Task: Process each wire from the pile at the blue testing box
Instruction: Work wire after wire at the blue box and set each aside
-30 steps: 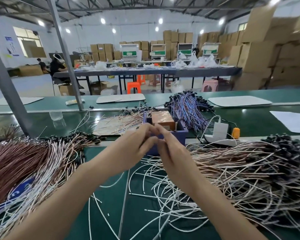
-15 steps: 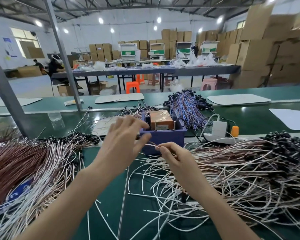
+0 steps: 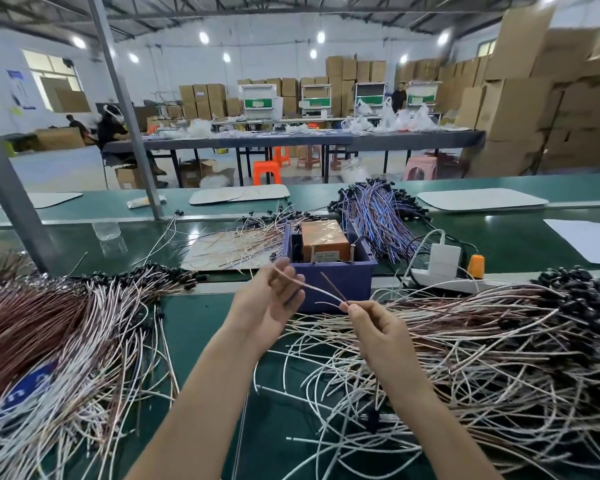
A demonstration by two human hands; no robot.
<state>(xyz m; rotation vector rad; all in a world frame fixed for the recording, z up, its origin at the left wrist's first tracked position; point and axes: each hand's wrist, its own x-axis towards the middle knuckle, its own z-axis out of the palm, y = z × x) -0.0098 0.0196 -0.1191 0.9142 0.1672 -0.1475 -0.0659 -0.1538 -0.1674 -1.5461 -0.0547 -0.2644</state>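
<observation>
two hands hold one wire in front of the blue box

seen from a head camera looking down at a green desk (image 3: 194,327). both bare forearms reach in from 6 o'clock and meet near the centre.

the right hand (image 3: 374,332) is at about 5 o'clock from centre. its thumb and fingers (image 3: 352,311) are closed in a pinch on a thin wire (image 3: 321,292), which splits there into two strands. a white strand runs up towards 10 o'clock and lies across the fingers of the left hand (image 3: 267,303). a brown strand rises towards 11 o'clock, in front of the box wall. the left hand's fingers are loosely curled with the palm turned to the right; i cannot tell whether they grip the strand or only touch it.

the box (image 3: 329,273) stands at 12 o'clock from the hands, just behind them, with an orange block (image 3: 324,239) inside. the pile (image 3: 492,344) of pale and brown wires with black ends fills the desk from 3 to 5 o'clock, just beside the right hand. a second heap (image 3: 49,327) lies at 8 to 9 o'clock. a purple bundle (image 3: 378,216) lies behind the box at 1 o'clock, and a white power strip (image 3: 444,280) sits at 2 o'clock.
</observation>
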